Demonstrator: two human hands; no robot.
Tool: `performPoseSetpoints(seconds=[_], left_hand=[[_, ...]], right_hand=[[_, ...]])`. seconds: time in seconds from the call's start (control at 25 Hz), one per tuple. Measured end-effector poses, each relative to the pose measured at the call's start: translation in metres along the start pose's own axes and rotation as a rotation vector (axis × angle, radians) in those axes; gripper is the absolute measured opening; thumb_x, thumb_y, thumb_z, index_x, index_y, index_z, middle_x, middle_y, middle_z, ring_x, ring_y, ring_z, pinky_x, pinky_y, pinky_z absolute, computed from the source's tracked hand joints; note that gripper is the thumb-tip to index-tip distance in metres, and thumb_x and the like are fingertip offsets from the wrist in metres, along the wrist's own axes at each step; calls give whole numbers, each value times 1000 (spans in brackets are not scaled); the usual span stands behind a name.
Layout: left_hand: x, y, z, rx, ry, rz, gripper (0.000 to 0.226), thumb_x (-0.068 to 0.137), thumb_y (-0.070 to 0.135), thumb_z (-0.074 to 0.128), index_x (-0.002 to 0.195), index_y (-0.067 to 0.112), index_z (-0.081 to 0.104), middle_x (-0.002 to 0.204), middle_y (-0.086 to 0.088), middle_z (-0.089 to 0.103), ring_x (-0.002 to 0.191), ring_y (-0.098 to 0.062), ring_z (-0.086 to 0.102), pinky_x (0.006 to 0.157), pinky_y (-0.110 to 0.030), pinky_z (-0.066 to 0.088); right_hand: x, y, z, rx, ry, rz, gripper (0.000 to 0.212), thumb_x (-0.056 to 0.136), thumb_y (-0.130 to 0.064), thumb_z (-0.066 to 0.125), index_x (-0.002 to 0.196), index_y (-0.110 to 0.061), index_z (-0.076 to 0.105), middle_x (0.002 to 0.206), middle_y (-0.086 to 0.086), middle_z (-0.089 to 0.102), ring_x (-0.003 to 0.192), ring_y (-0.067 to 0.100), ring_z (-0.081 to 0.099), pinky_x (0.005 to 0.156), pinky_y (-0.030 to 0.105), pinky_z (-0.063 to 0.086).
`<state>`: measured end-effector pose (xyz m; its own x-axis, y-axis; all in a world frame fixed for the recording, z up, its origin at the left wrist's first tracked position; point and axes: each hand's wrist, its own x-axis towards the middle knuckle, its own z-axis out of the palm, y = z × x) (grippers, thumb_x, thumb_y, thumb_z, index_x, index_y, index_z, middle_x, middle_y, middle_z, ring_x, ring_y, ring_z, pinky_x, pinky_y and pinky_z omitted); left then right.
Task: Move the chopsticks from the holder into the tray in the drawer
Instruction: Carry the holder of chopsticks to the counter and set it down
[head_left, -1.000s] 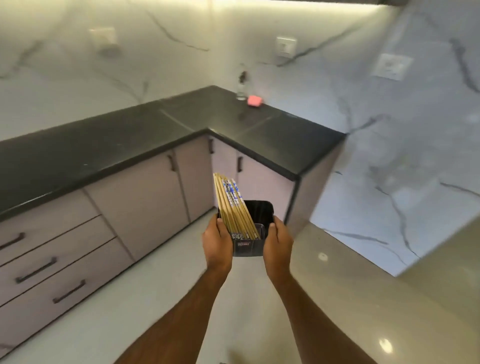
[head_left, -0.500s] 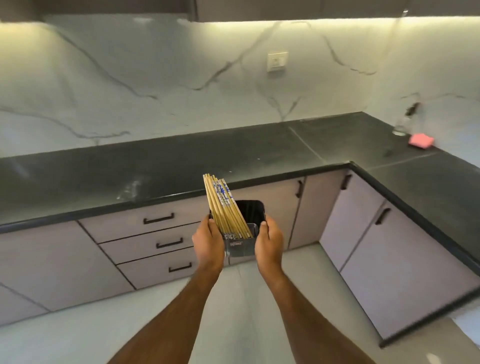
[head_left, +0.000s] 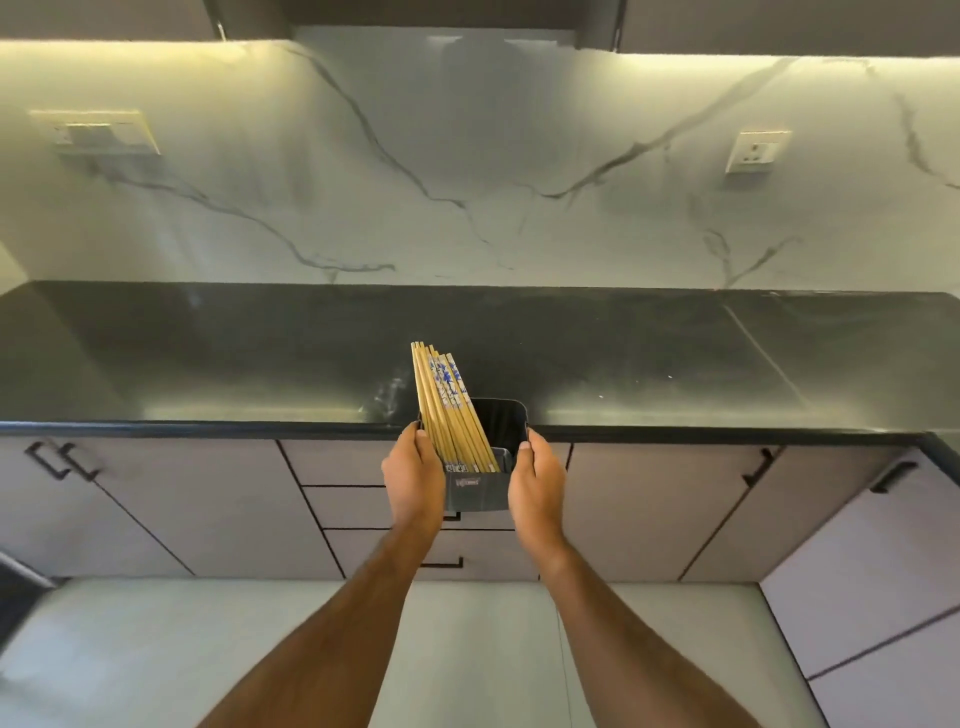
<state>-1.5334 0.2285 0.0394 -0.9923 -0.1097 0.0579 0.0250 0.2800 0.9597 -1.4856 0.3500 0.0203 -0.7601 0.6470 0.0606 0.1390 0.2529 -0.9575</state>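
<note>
You are gripping the dark holder with left hand and right hand, fingers wrapped around its sides; chopsticks are leaning left inside, at the countertop's front edge.

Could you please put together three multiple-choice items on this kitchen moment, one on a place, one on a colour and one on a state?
1. Where is the holder?
A. Standing on the countertop
B. Held in the air in front of the countertop edge
C. Lying on the floor

2. What colour is the countertop?
A. Black
B. White
C. Red

3. In what state are the drawers below the counter?
A. All shut
B. Top one pulled out
C. Bottom one pulled out

Answers:
1 B: the left hand and right hand hold its two sides, with the chopsticks leaning out of it.
2 A: the slab is dark under the pale marble wall.
3 A: every drawer front sits flush, and no tray shows.
</note>
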Motion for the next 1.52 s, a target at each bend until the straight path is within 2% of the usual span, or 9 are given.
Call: performPoseSetpoints(seconds=[0.16,0.28,0.44,0.68,0.84,1.0,1.2,1.36,1.52], left_hand=[[81,-9,-5,-15,-6,-10,33,108,22,35,95,10,63,86,0,67,76,-10,67,64,-20,54],[145,-19,-2,-12,-39,-1,32,108,22,36,98,11,64,90,-1,69,78,-10,68,67,-21,57],[222,-33,3,2,-92,-11,30,107,21,37,96,11,63,88,0,69,74,-8,66,62,-18,53],[310,-59,17,30,-167,-46,30,107,21,39,94,11,65,88,-2,69,71,-7,63,59,-15,47],[347,-72,28,47,-186,-58,30,107,20,40,94,10,65,86,-2,67,66,-6,59,56,-13,43],[367,-73,38,29,-212,-43,26,107,21,39,105,14,65,94,2,68,75,-4,61,63,-12,44],[382,-69,49,5,-267,-101,34,108,25,33,135,14,51,118,0,62,102,-8,58,91,-28,48],[385,-67,52,64,-289,-114,33,109,25,31,136,13,47,123,-2,59,105,-10,54,94,-32,47],[388,-59,54,176,-204,-160,28,107,22,32,116,11,56,104,-3,63,85,-11,59,78,-32,52]], right_hand=[[51,-11,63,-5,-22,-9,41,109,-23,33,142,-11,53,131,5,65,123,17,60,105,37,52],[92,-21,104,7,1,-25,34,109,-19,33,128,-12,60,109,4,70,98,11,66,85,23,57],[139,-26,155,-18,23,-12,30,109,-17,33,107,-22,62,96,10,69,90,22,67,72,28,57],[196,-20,215,-73,44,75,35,109,-21,33,134,-13,57,115,-3,67,105,6,64,85,16,52],[225,-18,239,-90,62,83,35,109,-21,34,132,-13,59,118,-1,67,111,10,63,96,32,56],[247,-21,245,-127,64,92,34,109,-18,33,133,-12,57,113,-5,62,101,4,58,79,9,43],[270,-24,247,-138,41,84,34,110,-17,32,130,-12,58,105,-8,59,95,2,61,64,3,42],[275,-23,245,-126,-1,93,34,110,-20,32,133,-12,56,107,-8,57,95,3,57,65,7,39],[277,-26,240,-111,-57,105,34,110,-20,32,134,-12,55,107,-9,55,99,4,54,65,7,38]])
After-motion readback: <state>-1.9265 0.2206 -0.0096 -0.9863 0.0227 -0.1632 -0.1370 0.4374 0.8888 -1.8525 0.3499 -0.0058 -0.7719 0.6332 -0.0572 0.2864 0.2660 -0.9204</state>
